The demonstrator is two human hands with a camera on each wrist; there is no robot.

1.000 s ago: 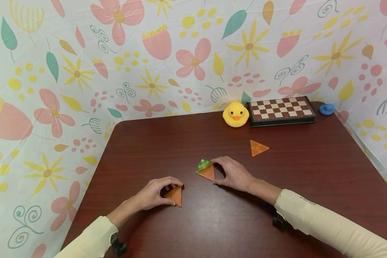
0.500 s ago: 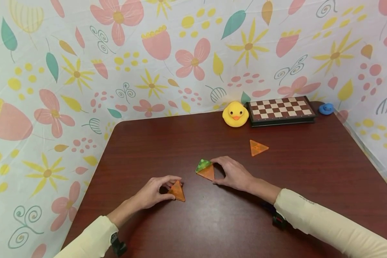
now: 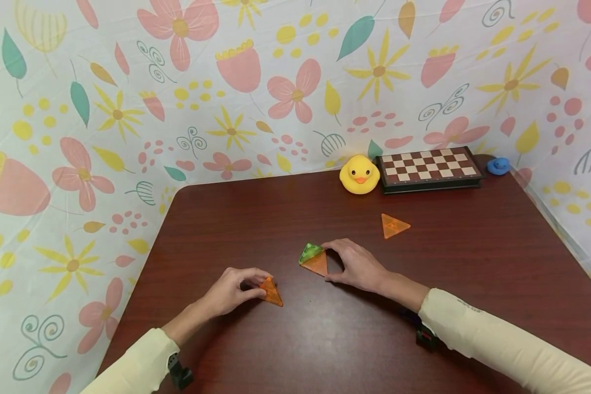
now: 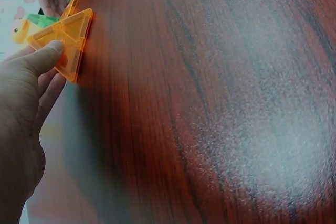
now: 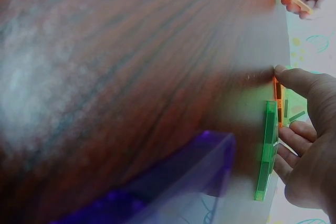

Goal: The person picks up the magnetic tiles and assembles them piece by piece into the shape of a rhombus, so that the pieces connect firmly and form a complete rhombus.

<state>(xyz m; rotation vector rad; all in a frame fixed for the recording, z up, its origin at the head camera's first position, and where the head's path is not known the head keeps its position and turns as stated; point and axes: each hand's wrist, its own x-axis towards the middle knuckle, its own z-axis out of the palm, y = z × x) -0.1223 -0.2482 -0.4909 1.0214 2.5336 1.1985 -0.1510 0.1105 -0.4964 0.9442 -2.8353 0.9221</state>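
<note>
In the head view my left hand (image 3: 236, 290) pinches a translucent orange triangular magnetic tile (image 3: 272, 293), tilted. The left wrist view shows the thumb pressed on that tile's face (image 4: 73, 32), the other fingers behind it. To the right, my right hand (image 3: 357, 265) grips a small build by its edge, thumb at the near corner and index finger at the far one. Its parts are an orange triangular tile (image 3: 317, 264) and a green piece (image 3: 310, 253). In the right wrist view a green tile (image 5: 266, 150) stands on edge beside that orange tile (image 5: 279, 103). The two hands' pieces are apart.
A loose orange triangular tile (image 3: 394, 226) lies beyond my right hand. At the back stand a yellow rubber duck (image 3: 360, 175), a chessboard box (image 3: 429, 168) and a small blue duck (image 3: 499, 166). A translucent purple piece (image 5: 184, 177) is close to the right wrist camera.
My left hand has turned its orange tile, swinging the pointed end toward the right, and drawn back slightly. The right hand and its build have stayed in place.
</note>
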